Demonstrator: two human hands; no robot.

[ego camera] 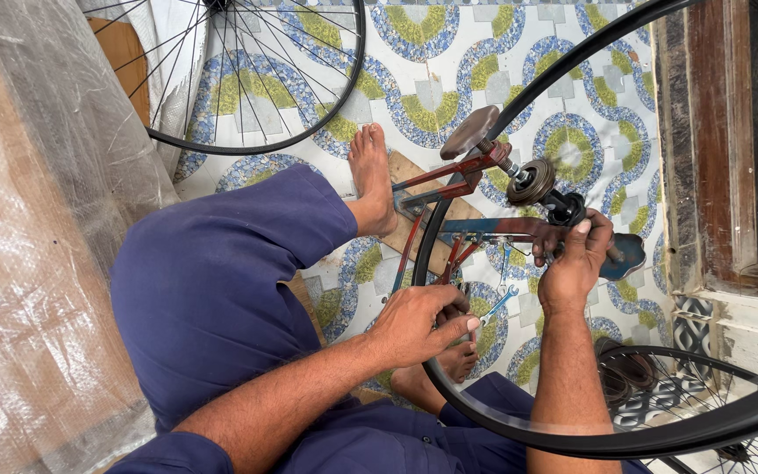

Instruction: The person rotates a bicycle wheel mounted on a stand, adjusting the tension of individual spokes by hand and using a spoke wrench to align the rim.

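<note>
Far left: plastic sheeting point(37, 263), crinkled and cloudy, whatever sits behind it too blurred to tell. Above, a spoked wheel point(256, 70), cut off by the top edge, hub barely in view. Below that, blue trousers point(212, 281) on a bent knee, hiding much of the patterned tile floor point(449, 61). A bare foot point(370, 180) resting on a wooden board point(423, 219) (board mostly covered by the stand). A second foot half hidden behind the rim near the bottom centre.

Left hand point(418, 325): forearm reaching in from lower left, wrist straight, fingers curled shut around the black rim point(519, 439), thumb pressed along its inner edge; something small seems pinched at the fingertips, too hidden to name. A blue wrench point(495, 307) lying just beside those fingertips, partly behind the rim.

Centre: red and blue metal stand point(458, 180), its arms clamped about the rim's axle, with a gear cluster point(531, 182) on the shaft. Rim itself sweeping from the upper right down to the lower edge, cut off on the right.

Right hand point(576, 259): forearm rising straight from the bottom, knuckles up, fingers closed over a dark part of the stand near the axle; the exact piece held stays hidden under the palm. Lower right, another spoked wheel point(704, 395), cropped. Far right, a wooden door frame point(712, 140).
</note>
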